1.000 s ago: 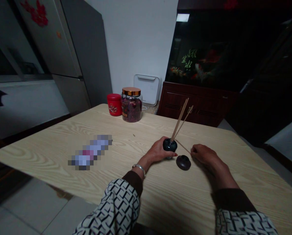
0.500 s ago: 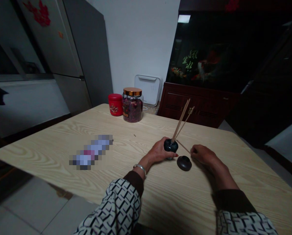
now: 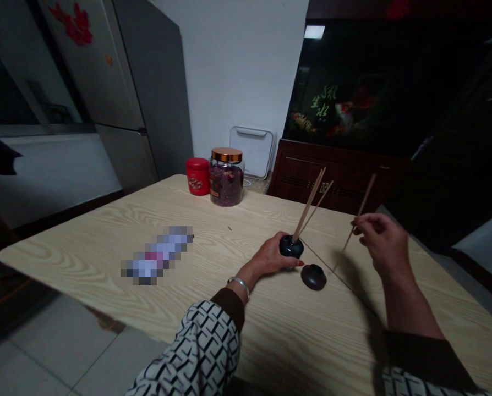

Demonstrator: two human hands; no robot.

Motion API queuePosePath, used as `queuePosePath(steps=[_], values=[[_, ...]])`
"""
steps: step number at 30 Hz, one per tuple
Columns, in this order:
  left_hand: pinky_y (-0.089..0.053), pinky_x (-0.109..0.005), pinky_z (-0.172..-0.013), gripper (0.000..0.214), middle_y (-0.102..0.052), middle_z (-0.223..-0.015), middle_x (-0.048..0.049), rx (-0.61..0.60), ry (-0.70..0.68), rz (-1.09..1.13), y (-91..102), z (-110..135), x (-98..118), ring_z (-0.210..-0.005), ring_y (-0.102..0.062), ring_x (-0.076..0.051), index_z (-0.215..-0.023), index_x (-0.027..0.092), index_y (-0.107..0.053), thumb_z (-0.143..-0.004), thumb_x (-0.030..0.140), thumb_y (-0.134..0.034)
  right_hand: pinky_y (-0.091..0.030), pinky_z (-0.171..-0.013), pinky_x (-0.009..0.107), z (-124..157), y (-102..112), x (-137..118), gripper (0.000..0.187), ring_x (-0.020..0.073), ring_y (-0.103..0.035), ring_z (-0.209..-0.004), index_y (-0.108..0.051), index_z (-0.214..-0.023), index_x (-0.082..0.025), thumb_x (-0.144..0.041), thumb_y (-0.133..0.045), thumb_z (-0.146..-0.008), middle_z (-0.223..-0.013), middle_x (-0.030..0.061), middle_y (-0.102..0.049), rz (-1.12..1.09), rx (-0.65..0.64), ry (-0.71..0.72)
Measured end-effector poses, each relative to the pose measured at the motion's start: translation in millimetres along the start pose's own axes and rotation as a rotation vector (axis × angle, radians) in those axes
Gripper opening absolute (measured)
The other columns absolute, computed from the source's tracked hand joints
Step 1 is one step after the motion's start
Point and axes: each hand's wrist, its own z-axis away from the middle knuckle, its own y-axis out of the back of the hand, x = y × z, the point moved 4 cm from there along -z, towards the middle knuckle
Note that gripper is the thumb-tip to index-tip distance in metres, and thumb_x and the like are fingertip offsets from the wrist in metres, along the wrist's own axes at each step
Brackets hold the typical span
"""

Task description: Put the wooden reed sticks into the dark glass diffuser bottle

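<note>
My left hand [image 3: 271, 256] is wrapped round a small dark round holder [image 3: 291, 246] standing on the light wooden table [image 3: 213, 286]. Two thin wooden sticks [image 3: 312, 202] lean out of its top, up and to the right. My right hand [image 3: 382, 242] is raised above the table and pinches another thin stick [image 3: 364, 206], which slants up to the right. A dark round lid [image 3: 313, 276] lies on the table just right of the holder. Another stick [image 3: 316, 258] lies flat on the table behind the lid.
A glass jar with a copper lid [image 3: 227, 176] and a red tin [image 3: 197, 176] stand at the table's far edge. A blurred flat item [image 3: 157, 261] lies left of centre. A fridge [image 3: 118, 93], a white appliance [image 3: 251, 144] and a dark cabinet with a fish tank [image 3: 345, 159] stand beyond.
My right hand has lifted off the table, up and to the right, carrying one stick with it. My left hand has stayed on the holder.
</note>
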Motion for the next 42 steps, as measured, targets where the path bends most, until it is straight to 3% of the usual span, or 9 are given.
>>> queuePosePath(steps=[3,6,16,24,28,31,35,38,42], values=[[-0.05,-0.033,-0.08,0.075,-0.066,-0.102,-0.0066,-0.005,0.002,-0.006,-0.5,-0.4,-0.7,-0.092,-0.061,-0.021,-0.118,0.018,-0.059,-0.055,0.045,-0.089,-0.043,-0.047,0.02,4.2,1.8,-33.9,0.017,0.012,-0.061,-0.061,-0.063,-0.081,-0.02,-0.03,-0.074,-0.073,-0.076,0.001,-0.068,-0.491,0.218,-0.033],[-0.05,-0.033,-0.08,0.075,-0.066,-0.101,-0.0061,0.004,0.001,-0.011,-0.3,-0.4,-1.5,-0.092,-0.061,-0.021,-0.118,0.018,-0.059,-0.055,0.044,-0.089,-0.046,-0.047,0.017,11.2,-10.0,-58.9,0.017,0.0099,-0.062,-0.06,-0.063,-0.079,-0.019,-0.025,-0.077,-0.072,-0.075,0.0006,-0.069,-0.662,0.206,-0.007],[-0.05,-0.032,-0.078,0.075,-0.066,-0.101,-0.0062,0.006,0.0,-0.007,-0.5,-1.3,-2.2,-0.091,-0.061,-0.021,-0.118,0.018,-0.059,-0.055,0.044,-0.09,-0.052,-0.049,0.02,20.6,-41.1,-72.2,0.02,0.0108,-0.064,-0.062,-0.062,-0.083,-0.018,-0.029,-0.076,-0.076,-0.076,0.0004,-0.069,-0.531,0.085,0.099],[-0.048,-0.032,-0.08,0.073,-0.066,-0.102,-0.0062,0.006,-0.011,-0.016,0.7,0.2,2.1,-0.093,-0.06,-0.021,-0.117,0.018,-0.059,-0.056,0.045,-0.089,-0.056,-0.055,0.026,37.3,-71.7,-57.7,0.026,0.0139,-0.065,-0.065,-0.06,-0.084,-0.018,-0.038,-0.075,-0.076,-0.074,-0.0006,-0.066,-0.379,-0.224,-0.002],[-0.047,-0.031,-0.079,0.071,-0.066,-0.101,-0.0049,0.0,-0.021,-0.027,0.3,0.0,1.4,-0.091,-0.059,-0.02,-0.115,0.017,-0.06,-0.057,0.046,-0.088,-0.053,-0.057,0.028,49.6,-82.5,-39.6,0.027,0.0157,-0.064,-0.067,-0.061,-0.083,-0.018,-0.044,-0.069,-0.08,-0.076,0.0017,-0.064,-0.205,-0.37,-0.013],[-0.048,-0.031,-0.08,0.071,-0.066,-0.1,-0.0049,0.002,-0.018,-0.016,-0.5,-0.4,-0.4,-0.091,-0.059,-0.019,-0.116,0.017,-0.06,-0.057,0.046,-0.088,-0.05,-0.059,0.029,48.6,-77.6,-19.8,0.027,0.0174,-0.063,-0.068,-0.061,-0.086,-0.019,-0.045,-0.061,-0.084,-0.077,0.003,-0.065,-0.021,-0.491,0.012],[-0.048,-0.032,-0.079,0.074,-0.066,-0.1,-0.0062,0.003,-0.015,0.001,-1.0,-0.7,-2.7,-0.091,-0.06,-0.02,-0.118,0.016,-0.06,-0.056,0.045,-0.089,-0.044,-0.065,0.031,42.1,-55.6,10.5,0.018,0.0215,-0.065,-0.074,-0.064,-0.086,-0.019,-0.033,-0.054,-0.086,-0.082,0.0078,-0.07,0.576,-0.697,0.105],[-0.049,-0.032,-0.077,0.074,-0.066,-0.1,-0.0067,0.006,-0.016,0.014,-0.8,-0.9,-3.8,-0.09,-0.06,-0.02,-0.117,0.016,-0.06,-0.055,0.044,-0.09,-0.04,-0.065,0.034,43.8,-40.7,30.8,0.019,0.0279,-0.067,-0.082,-0.068,-0.088,-0.017,-0.028,-0.053,-0.085,-0.091,0.0154,-0.072,1.032,-0.834,0.1],[-0.049,-0.031,-0.077,0.074,-0.066,-0.1,-0.0068,0.007,-0.019,0.028,-0.7,-0.8,-4.0,-0.09,-0.06,-0.02,-0.117,0.016,-0.06,-0.055,0.042,-0.09,-0.039,-0.067,0.034,48.6,-41.3,42.1,0.025,0.0327,-0.069,-0.093,-0.07,-0.096,-0.013,-0.023,-0.052,-0.082,-0.102,0.0214,-0.072,1.189,-0.947,0.09]])
